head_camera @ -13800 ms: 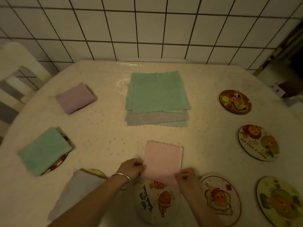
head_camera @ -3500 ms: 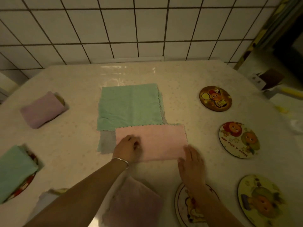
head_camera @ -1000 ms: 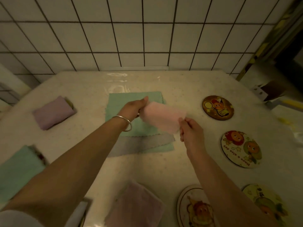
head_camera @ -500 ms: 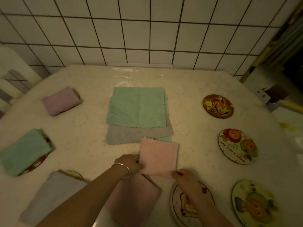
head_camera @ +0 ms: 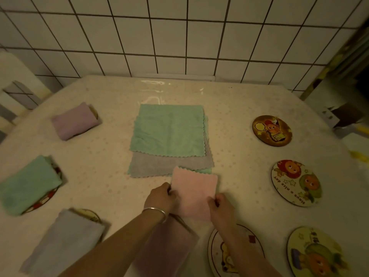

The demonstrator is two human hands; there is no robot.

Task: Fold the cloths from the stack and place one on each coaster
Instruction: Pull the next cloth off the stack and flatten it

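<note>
A folded pink cloth [head_camera: 193,192] lies on the table just in front of the stack [head_camera: 169,140], whose top cloth is green with a grey one under it. My left hand [head_camera: 162,198] pinches the pink cloth's left edge and my right hand [head_camera: 221,209] pinches its near right corner. Folded cloths cover coasters on the left: purple [head_camera: 73,120], green [head_camera: 26,188], grey [head_camera: 65,240], and a mauve one [head_camera: 165,246] under my left forearm. Bare coasters [head_camera: 272,130] [head_camera: 295,182] [head_camera: 317,254] sit on the right, another [head_camera: 223,254] lies partly under my right wrist.
The table [head_camera: 235,108] has a pale dotted cover and backs onto a white tiled wall [head_camera: 179,37]. A chair back [head_camera: 18,80] stands at the left. A box and clutter [head_camera: 347,112] sit beyond the table's right edge.
The pink cloth was held up over the stack a second ago; now it is folded smaller and lying on the table. Both hands have come down toward me with it.
</note>
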